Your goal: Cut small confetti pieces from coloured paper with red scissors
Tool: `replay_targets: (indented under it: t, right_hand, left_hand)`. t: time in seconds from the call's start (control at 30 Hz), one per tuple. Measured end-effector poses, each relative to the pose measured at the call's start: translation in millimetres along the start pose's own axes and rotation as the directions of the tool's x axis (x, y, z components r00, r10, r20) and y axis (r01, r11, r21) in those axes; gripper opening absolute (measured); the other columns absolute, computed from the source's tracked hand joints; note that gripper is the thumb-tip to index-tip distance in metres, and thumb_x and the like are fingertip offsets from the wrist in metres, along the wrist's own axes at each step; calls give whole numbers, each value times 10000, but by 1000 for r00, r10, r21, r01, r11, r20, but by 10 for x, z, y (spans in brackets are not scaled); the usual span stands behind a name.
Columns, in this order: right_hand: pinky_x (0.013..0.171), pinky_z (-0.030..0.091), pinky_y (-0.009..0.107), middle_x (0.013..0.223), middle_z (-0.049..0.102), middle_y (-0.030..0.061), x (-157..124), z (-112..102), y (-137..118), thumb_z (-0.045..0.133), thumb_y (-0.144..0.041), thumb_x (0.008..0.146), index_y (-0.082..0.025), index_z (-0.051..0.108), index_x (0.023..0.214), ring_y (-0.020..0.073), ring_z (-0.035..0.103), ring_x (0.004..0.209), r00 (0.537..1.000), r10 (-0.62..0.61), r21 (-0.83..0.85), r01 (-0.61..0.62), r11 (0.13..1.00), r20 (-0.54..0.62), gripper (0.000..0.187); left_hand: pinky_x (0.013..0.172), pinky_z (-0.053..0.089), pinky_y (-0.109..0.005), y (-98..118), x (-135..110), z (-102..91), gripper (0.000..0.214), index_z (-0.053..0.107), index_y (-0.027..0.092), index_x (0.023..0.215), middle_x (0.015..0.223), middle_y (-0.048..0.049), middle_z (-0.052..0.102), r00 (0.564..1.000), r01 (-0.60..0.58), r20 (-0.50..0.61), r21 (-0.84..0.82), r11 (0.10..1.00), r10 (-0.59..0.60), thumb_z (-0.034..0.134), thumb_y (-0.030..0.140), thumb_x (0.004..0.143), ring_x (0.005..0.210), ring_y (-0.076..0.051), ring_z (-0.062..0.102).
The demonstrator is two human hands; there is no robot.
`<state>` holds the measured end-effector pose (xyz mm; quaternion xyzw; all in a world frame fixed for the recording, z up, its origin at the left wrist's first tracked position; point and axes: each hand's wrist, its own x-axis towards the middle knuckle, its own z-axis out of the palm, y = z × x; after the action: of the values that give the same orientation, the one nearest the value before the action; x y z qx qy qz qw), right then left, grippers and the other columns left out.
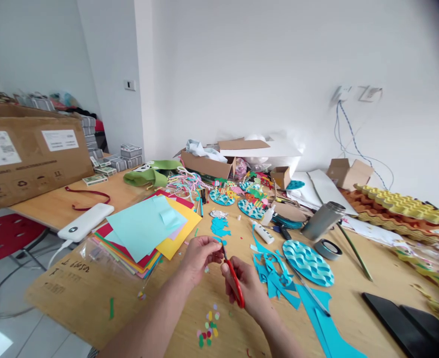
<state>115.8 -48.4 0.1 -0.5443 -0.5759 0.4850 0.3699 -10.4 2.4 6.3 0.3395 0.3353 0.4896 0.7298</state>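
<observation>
My right hand (246,284) grips red-handled scissors (234,278), blades pointing up toward my left hand (199,256). My left hand pinches a small blue paper piece (219,241) at the scissor tips. Both hands hover over the wooden table (73,293), close together. Small coloured paper bits (208,329) lie on the table below my hands. Blue paper scraps (275,278) lie just right of my right hand.
A stack of coloured paper sheets (148,228) lies to the left, a white power bank (85,222) beyond it. To the right sit a blue wavy paper disc (308,262), a tape roll (327,248), a metal flask (322,221) and a glue bottle (263,232). Cardboard boxes (212,164) stand behind.
</observation>
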Motion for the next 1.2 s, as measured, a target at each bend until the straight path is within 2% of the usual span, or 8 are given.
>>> replay_targets:
  t: [0.37,0.87,1.2]
  right_hand:
    - [303,281,130,403,479,-76,11,0,-13,532,-514,768,-188,389,643,54,432,300,1000,-9,23,9,1000,5,377]
    - [300,275,140,407,499,-70,13,6,15,525,-536,760,-190,388,645,59,430,290,1000,-3,3,3,1000,-8,390]
    - [301,271,145,383,453,-84,-3,12,-44,516,-560,752,-197,375,629,62,424,287,1000,8,-10,-8,1000,-17,408]
  left_hand:
    - [544,416,-231,-33,3,9,122,589,106,613,586,-44,621,1000,-27,-7,-1,1000,27,654,201,571,534,-113,550]
    - [532,416,-230,-16,-3,18,131,582,111,614,590,-42,621,1000,3,-26,-4,1000,-3,656,212,573,533,-116,551]
    - [537,418,-227,-25,3,16,122,590,109,607,580,-37,613,1000,-19,-22,7,1000,19,658,204,571,530,-110,547]
